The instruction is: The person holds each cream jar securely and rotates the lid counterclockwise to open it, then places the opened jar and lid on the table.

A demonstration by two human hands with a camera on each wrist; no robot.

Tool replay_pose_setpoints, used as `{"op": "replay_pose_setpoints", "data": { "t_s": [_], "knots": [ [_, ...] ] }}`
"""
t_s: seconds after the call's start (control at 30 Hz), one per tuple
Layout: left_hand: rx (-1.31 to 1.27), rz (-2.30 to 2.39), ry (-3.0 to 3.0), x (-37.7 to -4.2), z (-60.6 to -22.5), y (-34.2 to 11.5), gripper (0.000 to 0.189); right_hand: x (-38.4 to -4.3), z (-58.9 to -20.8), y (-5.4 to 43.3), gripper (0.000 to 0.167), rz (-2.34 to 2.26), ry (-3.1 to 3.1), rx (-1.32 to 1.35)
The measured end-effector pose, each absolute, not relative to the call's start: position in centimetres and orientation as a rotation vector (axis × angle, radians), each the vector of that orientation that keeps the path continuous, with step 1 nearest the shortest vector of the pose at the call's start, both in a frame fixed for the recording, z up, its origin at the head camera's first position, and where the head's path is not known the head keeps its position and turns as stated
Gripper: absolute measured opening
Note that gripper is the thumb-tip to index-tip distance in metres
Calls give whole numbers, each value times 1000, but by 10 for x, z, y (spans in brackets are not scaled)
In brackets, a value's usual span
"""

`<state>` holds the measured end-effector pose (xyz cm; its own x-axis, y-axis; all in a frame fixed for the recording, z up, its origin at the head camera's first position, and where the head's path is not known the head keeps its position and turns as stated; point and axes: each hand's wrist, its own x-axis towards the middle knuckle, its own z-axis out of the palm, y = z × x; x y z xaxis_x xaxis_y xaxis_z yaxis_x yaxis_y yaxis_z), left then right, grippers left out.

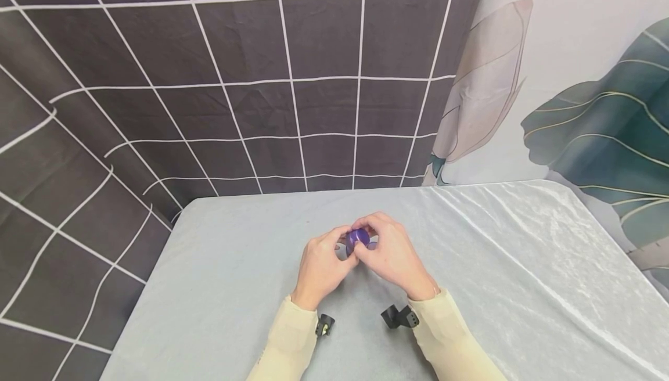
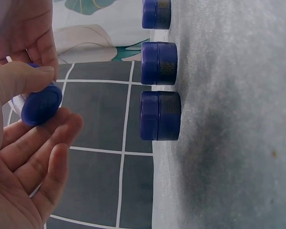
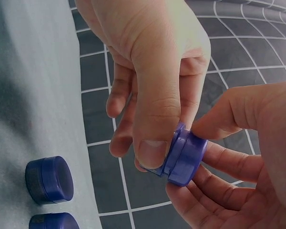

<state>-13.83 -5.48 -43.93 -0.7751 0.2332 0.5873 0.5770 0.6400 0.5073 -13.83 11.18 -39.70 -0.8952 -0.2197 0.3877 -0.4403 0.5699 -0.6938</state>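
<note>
A small purple-blue round jar (image 1: 358, 236) is held between both hands, above the pale cloth. My left hand (image 1: 322, 265) pinches it from the left; in the right wrist view its thumb (image 3: 155, 119) presses against the jar's side. My right hand (image 1: 391, 250) grips it from the other side, thumb and fingertips around the wider purple end (image 3: 187, 162). In the left wrist view the jar's round blue face (image 2: 42, 106) shows beneath a thumb. Behind the hands, similar blue jars stand upright in a row: a near one (image 2: 159, 116), a middle one (image 2: 158, 63) and a cut-off one (image 2: 156, 13).
A pale grey velvety cloth (image 1: 219, 288) covers the table. Dark cloth with white grid lines (image 1: 324, 108) hangs at the back and left, and a leaf-patterned curtain (image 1: 522, 137) at the right. Black wrist cameras (image 1: 399, 316) sit on cream sleeves (image 1: 449, 334).
</note>
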Motion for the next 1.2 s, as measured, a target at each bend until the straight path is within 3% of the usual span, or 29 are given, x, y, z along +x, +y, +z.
{"op": "replay_pose_setpoints", "data": {
  "t_s": [1.2],
  "knots": [
    [-623, -1044, -2403, -139, -441, -55, 43, -139, -397, 113, 28, 1210, -2507, 592]
  ]
}}
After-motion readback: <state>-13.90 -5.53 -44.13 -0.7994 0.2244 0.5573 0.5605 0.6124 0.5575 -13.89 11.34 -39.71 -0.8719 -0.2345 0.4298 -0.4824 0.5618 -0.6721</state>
